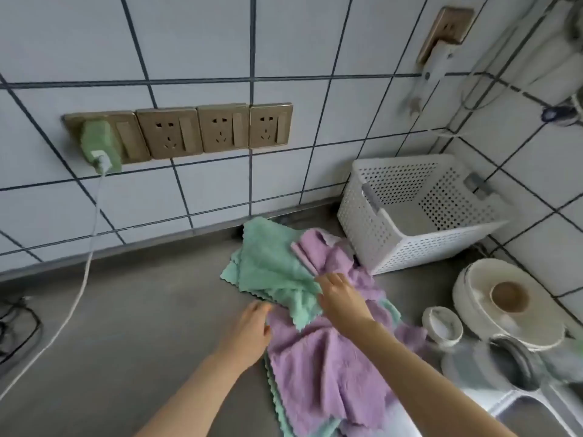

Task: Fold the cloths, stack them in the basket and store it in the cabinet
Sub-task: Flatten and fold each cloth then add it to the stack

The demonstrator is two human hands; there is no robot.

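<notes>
Cloths [315, 357] unfolded beside basket [419, 212].
Right hand [342, 299] nearer basket, pinching green cloth [271, 263]; left hand [252, 329] flat.

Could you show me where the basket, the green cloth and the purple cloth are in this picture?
basket [407, 253]: head view, on its perforated front wall.
green cloth [268, 263]: head view, on the middle of its flat top layer.
purple cloth [318, 367]: head view, on the broad spread part nearest the person.
</notes>
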